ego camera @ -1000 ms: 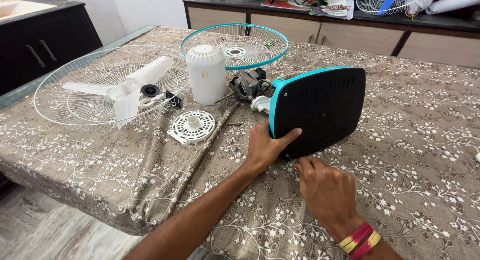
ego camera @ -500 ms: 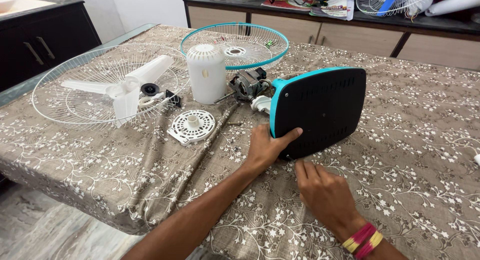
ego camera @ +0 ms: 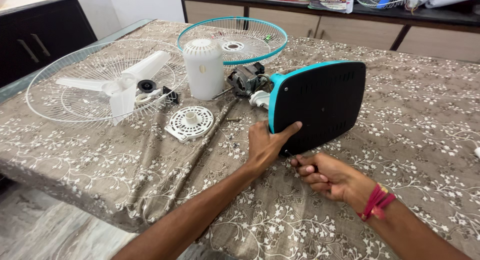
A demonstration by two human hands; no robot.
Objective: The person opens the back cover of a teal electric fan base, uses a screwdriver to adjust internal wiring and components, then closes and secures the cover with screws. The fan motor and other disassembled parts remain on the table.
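head view shows my left hand [ego camera: 265, 142] gripping the lower left edge of the fan base [ego camera: 320, 105], a black slab with a teal rim, tipped up on its edge on the flowered tablecloth [ego camera: 410, 140], underside toward me. thumb lies across the black face, fingers wrap behind. my right hand [ego camera: 327, 176] is curled closed around a thin tool, its dark tip [ego camera: 289, 153] just showing at the base's bottom edge; i cannot tell what kind of tip it has. to do this well i judge i should keep the base steady with the left, not let it rock on the cloth, and hold the tool square to the spot so it does not slip and gouge the plastic. near the top of the base lie the bare motor [ego camera: 246, 80], the white motor cover [ego camera: 203, 68] standing upright, a round white vented cap [ego camera: 190, 123], and the white blade [ego camera: 122, 85] resting in the white wire guard [ego camera: 60, 97]. the teal-rimmed guard [ego camera: 232, 40] lies behind.
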